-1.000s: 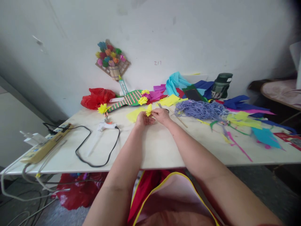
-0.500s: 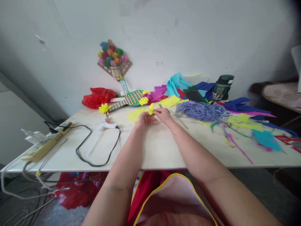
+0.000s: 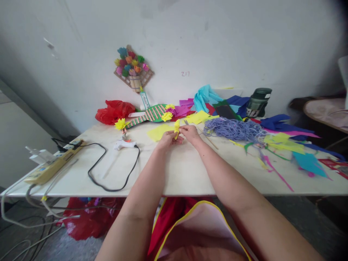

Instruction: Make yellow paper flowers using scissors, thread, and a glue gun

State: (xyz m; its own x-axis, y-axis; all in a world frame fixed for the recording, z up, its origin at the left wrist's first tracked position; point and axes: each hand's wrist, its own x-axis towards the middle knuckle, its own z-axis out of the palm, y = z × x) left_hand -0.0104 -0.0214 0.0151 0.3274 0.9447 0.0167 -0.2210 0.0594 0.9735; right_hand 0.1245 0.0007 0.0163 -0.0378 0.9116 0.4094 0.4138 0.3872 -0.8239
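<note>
Between my hands, a small piece of bunched yellow crepe paper (image 3: 176,127) stands up above the table. My left hand (image 3: 170,138) pinches its lower part. My right hand (image 3: 189,132) is closed at its right side, thumb and finger together on the paper. Flat on the table behind my left hand lies a yellow paper sheet (image 3: 157,132). Scissors (image 3: 186,122) show partly beyond my right hand, and a thin stick (image 3: 210,141) lies to its right. Further back rests a green, guitar-shaped piece (image 3: 154,114) with pinkish strips and yellow paper flowers.
On the left are a white glue gun (image 3: 123,145) with a looping black cord and a power strip (image 3: 54,163). To the right lie tangled purple cord (image 3: 233,128), coloured paper scraps (image 3: 310,163) and a dark green bottle (image 3: 259,103). A red bag (image 3: 115,111) sits behind.
The yellow paper between my hands now shows a longer stretch, reaching down into my left fingers. My left fingers have curled in closer around it. The view has shifted slightly.
</note>
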